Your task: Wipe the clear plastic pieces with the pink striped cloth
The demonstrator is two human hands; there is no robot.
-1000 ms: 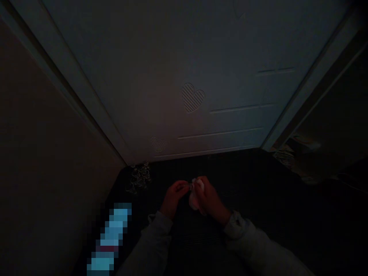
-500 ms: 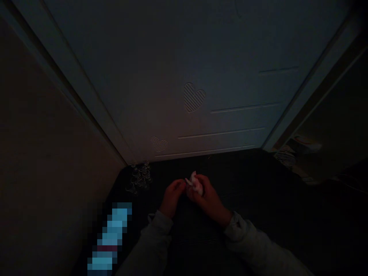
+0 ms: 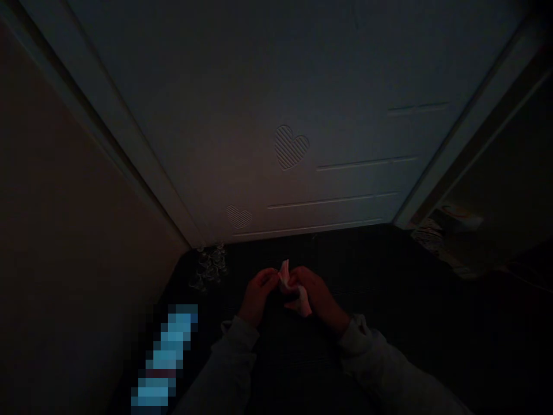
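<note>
Tissue [image 3: 304,302], gripped by the nearer right hand [image 3: 317,293], long axis from eleven to five o'clock. Left hand [image 3: 257,294], fingertips bunched, at its nine o'clock; whether it grips cannot be told. Farther, between nine and ten: clear objects [image 3: 210,270].

We note left hand [image 3: 256,295] angled inward, thumb and fingertips drawn close; right hand [image 3: 318,295] facing it, fingers curled. Both forearms [image 3: 231,360], sleeved, slant in from below.

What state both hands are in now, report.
Left hand: closed in a pinch; cannot tell what it holds.
Right hand: closed, holding a pale tissue or cloth.
</note>
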